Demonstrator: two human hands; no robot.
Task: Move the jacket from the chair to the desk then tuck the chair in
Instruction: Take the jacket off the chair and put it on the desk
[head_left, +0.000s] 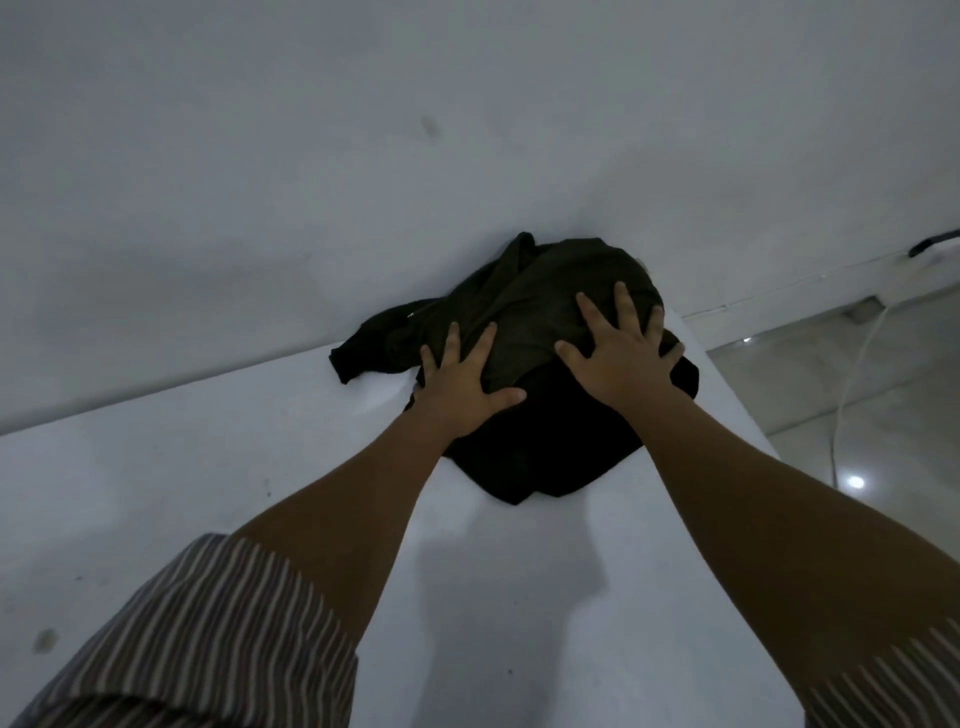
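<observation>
Already on the white flat desk (218, 519), at centre frame against the pale wall: dark crumpled fabric jacket (545, 332), bunched in a heap, one sleeve trailing toward the left. Left hand (462, 389) spread flat on its near-left side, right hand (623, 358) spread flat on its top right. Both equally near. Chair out of view, presumably behind; tucking in not yet done.

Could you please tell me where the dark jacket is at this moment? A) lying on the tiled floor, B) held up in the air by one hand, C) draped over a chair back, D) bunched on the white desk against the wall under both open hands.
D: the dark crumpled fabric jacket lies on the white desk, with the left hand and right hand flat on it.
</observation>
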